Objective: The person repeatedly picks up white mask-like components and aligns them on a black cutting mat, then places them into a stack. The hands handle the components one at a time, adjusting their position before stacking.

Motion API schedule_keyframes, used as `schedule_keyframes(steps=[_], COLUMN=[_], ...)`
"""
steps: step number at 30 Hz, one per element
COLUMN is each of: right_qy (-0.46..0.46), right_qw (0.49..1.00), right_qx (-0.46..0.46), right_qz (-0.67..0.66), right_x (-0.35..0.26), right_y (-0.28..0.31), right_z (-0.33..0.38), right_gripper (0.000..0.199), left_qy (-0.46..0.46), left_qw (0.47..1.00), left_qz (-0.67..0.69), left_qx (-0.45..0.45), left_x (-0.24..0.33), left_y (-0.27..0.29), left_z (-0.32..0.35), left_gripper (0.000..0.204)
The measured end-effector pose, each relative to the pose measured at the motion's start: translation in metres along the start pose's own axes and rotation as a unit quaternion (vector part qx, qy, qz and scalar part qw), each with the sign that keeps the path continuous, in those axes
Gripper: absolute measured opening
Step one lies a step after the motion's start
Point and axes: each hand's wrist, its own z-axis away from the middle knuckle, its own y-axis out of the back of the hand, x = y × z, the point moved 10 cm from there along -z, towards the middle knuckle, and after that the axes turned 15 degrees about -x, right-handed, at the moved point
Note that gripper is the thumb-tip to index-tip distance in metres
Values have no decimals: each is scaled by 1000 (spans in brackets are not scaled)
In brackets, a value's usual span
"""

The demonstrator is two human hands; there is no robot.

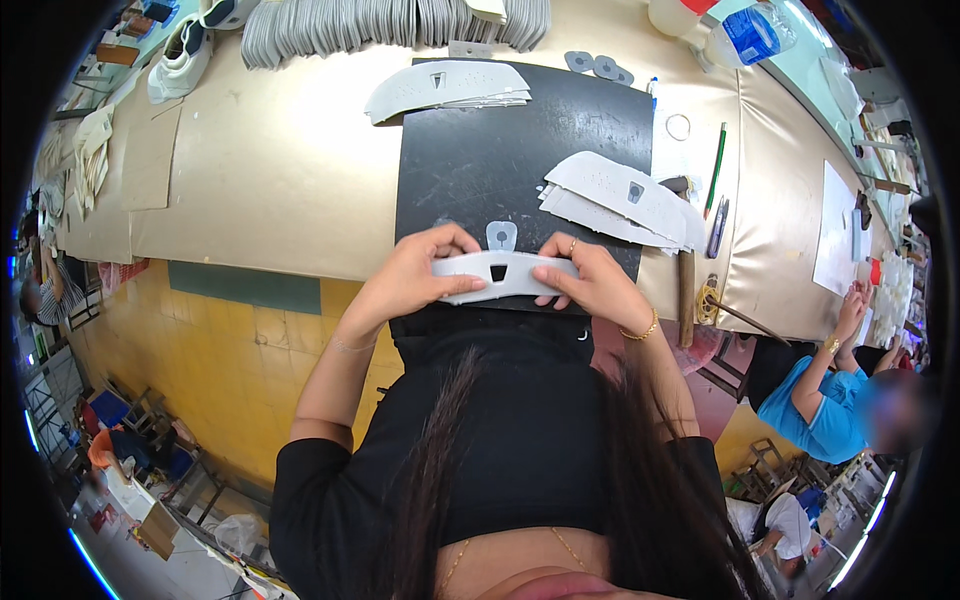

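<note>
Between my two hands is a curved light-grey shoe-upper piece (522,281) with a dark four-sided opening in its middle. My left hand (418,270) grips its left end, thumb on top. At the other end my right hand (592,277) holds it the same way, with some fingertips below its near edge. Just beyond the piece, a small grey tab (501,236) with a dark round mark lies on the black mat (500,150). A fanned stack of similar grey pieces (620,195) rests right of it. Another such stack (450,86) sits at the mat's far left corner.
A long row of grey pieces (390,25) stands at the back. Right of the mat are a hammer (686,290), a green pencil (717,170) and a cutter knife (718,228). A white shoe (180,62) is far left. A person in blue (815,400) sits at the right.
</note>
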Motion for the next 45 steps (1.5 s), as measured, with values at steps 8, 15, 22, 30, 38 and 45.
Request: schedule_keyframes(steps=[8, 15, 22, 30, 38, 45], right_qy=[-22, -44, -49, -57, -53, -60], right_qw=[978, 973, 976, 976, 977, 977], right_qx=[153, 164, 164, 158, 156, 156], right_qz=[137, 154, 138, 136, 137, 135], right_x=[-14, -11, -8, -6, -6, -5], right_y=[23, 26, 29, 30, 30, 30], right_z=[-6, -6, -7, -9, -10, -10], right_gripper=[30, 29, 26, 27, 27, 27], left_qy=[-29, 13, 31, -2, 5, 8], left_qw=[979, 974, 969, 961, 961, 959], left_qz=[-146, -180, -195, -227, -230, -234], left_qx=[137, 137, 152, 161, 151, 162], left_x=[8, 8, 10, 13, 14, 14], left_y=[27, 28, 27, 28, 27, 27], left_z=[-11, -19, -18, -20, -20, -19], left_gripper=[38, 35, 35, 34, 36, 35])
